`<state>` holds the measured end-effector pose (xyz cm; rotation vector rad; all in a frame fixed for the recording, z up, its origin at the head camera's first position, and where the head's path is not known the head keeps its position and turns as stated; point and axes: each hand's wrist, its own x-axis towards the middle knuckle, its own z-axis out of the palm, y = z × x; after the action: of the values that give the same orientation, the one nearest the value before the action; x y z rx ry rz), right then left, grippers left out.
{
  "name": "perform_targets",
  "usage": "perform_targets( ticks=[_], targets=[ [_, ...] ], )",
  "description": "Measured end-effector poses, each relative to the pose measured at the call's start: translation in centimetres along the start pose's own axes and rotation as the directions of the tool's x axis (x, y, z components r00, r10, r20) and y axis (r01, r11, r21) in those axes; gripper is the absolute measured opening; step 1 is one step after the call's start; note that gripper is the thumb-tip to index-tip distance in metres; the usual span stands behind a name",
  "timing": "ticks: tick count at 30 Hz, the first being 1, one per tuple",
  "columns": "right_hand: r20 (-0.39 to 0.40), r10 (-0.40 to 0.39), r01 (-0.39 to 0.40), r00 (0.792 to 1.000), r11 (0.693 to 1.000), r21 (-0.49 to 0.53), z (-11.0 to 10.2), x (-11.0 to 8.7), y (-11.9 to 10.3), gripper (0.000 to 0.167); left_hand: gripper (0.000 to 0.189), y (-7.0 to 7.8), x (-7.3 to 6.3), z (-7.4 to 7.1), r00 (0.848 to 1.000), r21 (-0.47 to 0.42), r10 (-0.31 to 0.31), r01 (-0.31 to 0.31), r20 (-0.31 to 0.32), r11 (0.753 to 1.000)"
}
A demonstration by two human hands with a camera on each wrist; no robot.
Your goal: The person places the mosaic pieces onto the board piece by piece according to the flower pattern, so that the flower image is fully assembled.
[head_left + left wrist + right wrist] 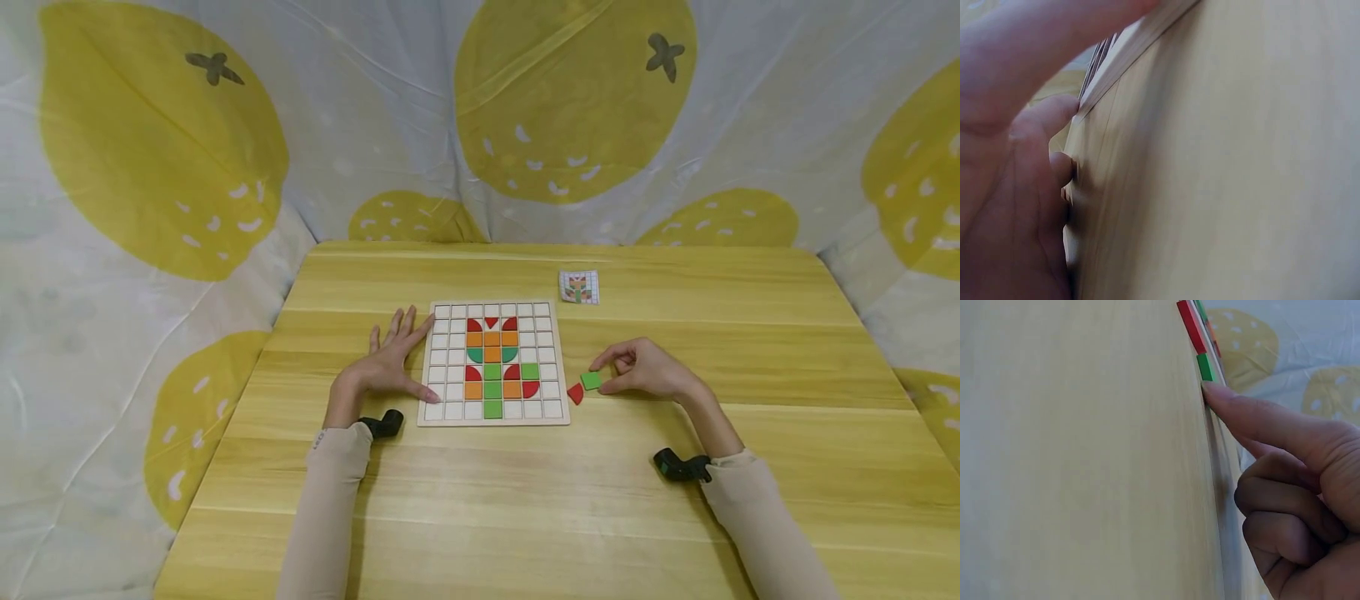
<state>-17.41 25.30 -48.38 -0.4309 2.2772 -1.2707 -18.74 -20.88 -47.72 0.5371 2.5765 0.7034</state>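
Observation:
A wooden grid board point(495, 422) lies flat on the table, with red, orange, green and teal tiles set in a flower-like pattern. Fingers spread wide, my left hand point(386, 362) rests along the board's left side, its thumb over the lower left corner and its index fingertip at the upper left edge. Right of the board, thumb and index finger of my right hand point(648, 369) pinch a green square tile point(591, 381) low at the table. The remaining fingers of that hand are curled in. A red quarter-circle tile point(576, 393) touches or nearly touches the green one.
Behind the board to the right lies a small printed card point(579, 287) with a similar gridded pattern. The wooden table point(495, 508) meets a lemon-print cloth point(390, 125) at its back and sides. A dark camera sits at each wrist.

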Motion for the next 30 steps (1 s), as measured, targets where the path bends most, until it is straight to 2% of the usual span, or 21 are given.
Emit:
perform_targets(
  ticks=[7,11,15,21,27,30],
  targets=[
    [-0.04,0.032,-0.032,0.999,0.999,0.005,-0.1,0.0,-0.4,0.031,0.14,0.1,-0.1,-0.1,1.0,0.004,0.0,0.0,-0.004,1.0],
    [-0.089,0.043,-0.043,0.995,0.999,0.001,0.1,0.3,-0.7,0.032,0.141,0.1,0.0,0.0,1.0,0.01,0.0,0.0,-0.003,1.0],
    [-0.147,0.043,-0.043,0.988,0.999,0.001,0.9,1.2,-1.9,0.03,0.14,0.2,-0.1,-0.1,1.0,0.013,-0.003,0.003,-0.001,1.0],
    [-0.151,0.024,-0.015,0.988,0.998,0.061,4.6,3.8,-5.4,0.027,0.14,0.1,0.0,-0.1,1.0,0.006,-0.002,0.002,-0.001,1.0],
    [-0.131,-0.057,0.064,0.99,0.997,0.046,8.9,6.9,-8.1,0.024,0.14,0.2,0.0,-0.1,1.0,0.007,-0.007,0.007,-0.005,1.0],
    [-0.13,-0.064,0.069,0.989,0.997,0.035,10.7,8.0,-9.0,0.023,0.141,0.1,0.0,-0.1,1.0,0.009,-0.011,0.011,-0.001,1.0]
  ],
)
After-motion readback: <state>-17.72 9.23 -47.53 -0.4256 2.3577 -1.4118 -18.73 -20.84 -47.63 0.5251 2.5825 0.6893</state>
